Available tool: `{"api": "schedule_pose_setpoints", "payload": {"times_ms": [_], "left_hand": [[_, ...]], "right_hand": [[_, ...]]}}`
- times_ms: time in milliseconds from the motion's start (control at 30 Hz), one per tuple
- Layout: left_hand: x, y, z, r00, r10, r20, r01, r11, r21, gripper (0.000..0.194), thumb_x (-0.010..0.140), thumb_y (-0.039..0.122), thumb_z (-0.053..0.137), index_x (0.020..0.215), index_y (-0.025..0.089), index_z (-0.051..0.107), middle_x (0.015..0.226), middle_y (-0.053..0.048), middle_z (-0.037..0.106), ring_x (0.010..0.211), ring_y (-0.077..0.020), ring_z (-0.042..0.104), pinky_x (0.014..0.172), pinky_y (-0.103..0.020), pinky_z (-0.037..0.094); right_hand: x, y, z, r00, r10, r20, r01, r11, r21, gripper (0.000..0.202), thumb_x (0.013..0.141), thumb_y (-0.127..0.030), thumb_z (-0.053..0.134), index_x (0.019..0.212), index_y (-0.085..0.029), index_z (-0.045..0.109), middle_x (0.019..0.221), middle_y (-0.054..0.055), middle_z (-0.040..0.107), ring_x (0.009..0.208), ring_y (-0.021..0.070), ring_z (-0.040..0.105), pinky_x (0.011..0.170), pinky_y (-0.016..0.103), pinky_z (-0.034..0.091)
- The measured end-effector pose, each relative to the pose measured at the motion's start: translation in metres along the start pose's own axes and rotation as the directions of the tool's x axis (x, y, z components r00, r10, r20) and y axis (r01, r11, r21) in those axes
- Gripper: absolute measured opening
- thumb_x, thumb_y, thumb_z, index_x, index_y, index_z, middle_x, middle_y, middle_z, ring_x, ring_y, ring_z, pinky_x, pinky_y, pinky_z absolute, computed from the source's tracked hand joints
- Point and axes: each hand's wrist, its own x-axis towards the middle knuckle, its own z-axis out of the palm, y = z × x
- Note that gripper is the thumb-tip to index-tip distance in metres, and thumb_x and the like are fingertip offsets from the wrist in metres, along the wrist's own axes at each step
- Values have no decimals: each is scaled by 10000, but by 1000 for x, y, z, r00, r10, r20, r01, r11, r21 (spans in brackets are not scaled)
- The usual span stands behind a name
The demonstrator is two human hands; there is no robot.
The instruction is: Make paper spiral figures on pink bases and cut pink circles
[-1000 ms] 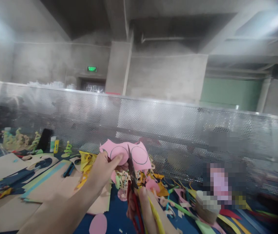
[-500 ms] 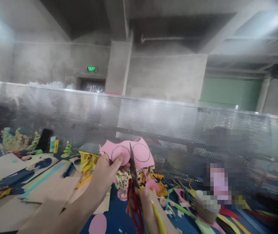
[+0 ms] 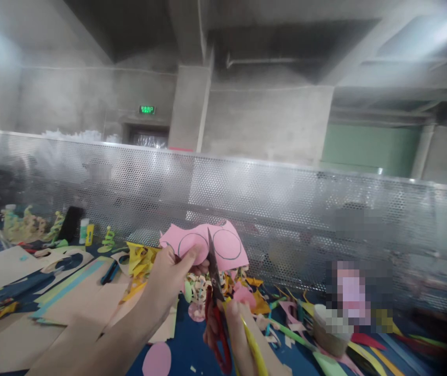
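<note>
Pink paper (image 3: 229,250) with two drawn circles is pinched at its lower left between the thumb and fingers of my left hand (image 3: 176,266). Red-handled scissors (image 3: 219,334) are in my right hand (image 3: 235,324), fingers wrapped round the handles. The dark blades point up and lie against the paper between the two circles. Part of the left circle is hidden under my left thumb. A yellow strip lies along my right hand. Below, a pink oval (image 3: 157,359) rests on the blue table (image 3: 184,355).
Paper sheets (image 3: 90,297) and a blue cutter (image 3: 109,272) lie on the left. Behind stand a glue stick (image 3: 84,231) and a dark phone (image 3: 71,223). Coloured scraps and a cup (image 3: 331,334) are on the right. A perforated metal screen (image 3: 247,183) runs across the back.
</note>
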Motion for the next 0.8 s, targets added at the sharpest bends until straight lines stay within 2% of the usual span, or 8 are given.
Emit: {"api": "schedule_pose_setpoints", "payload": {"times_ms": [200, 367, 533, 667, 800], "left_hand": [[1, -5, -2, 1000, -14, 6, 14, 998, 53, 234, 754, 305, 589, 627, 115, 639, 554, -40, 644, 523, -144, 573, 517, -223, 467], [2, -4, -2, 1000, 0, 21, -1, 999, 41, 236, 763, 295, 581, 623, 115, 641, 535, -31, 639, 508, -129, 566, 509, -207, 461], [2, -3, -1, 999, 3, 40, -4, 1000, 18, 229, 763, 288, 584, 615, 120, 632, 526, -22, 633, 507, -126, 566, 508, -205, 466], [1, -3, -1, 999, -13, 37, 12, 999, 39, 246, 768, 300, 580, 612, 117, 634, 547, -34, 640, 517, -132, 571, 526, -223, 474], [0, 0, -1, 999, -18, 41, 16, 999, 39, 248, 764, 295, 584, 599, 117, 635, 533, -27, 629, 510, -128, 564, 515, -218, 464]], "right_hand": [[-3, -4, -9, 994, 69, 79, -75, 994, 81, 672, 753, -731, 208, 808, -181, 590, 608, 46, 621, 563, 186, 606, 474, 259, 458], [-2, -5, -11, 991, 103, 84, -111, 989, 94, 513, 859, -571, 311, 888, -141, 589, 692, 12, 633, 584, 131, 603, 572, 284, 487], [-5, -4, -9, 991, 115, 67, -121, 989, 89, 603, 810, -661, 252, 833, -187, 624, 658, 24, 661, 563, 144, 605, 553, 264, 480], [-9, -4, -3, 993, 115, 19, -117, 990, 78, 702, 727, -751, 226, 946, -211, 616, 762, 54, 682, 662, 200, 640, 532, 257, 477], [-12, -5, 0, 995, 102, -10, -102, 994, 41, 627, 793, -681, 252, 1032, -193, 564, 848, 53, 664, 677, 172, 628, 599, 273, 491]]}}
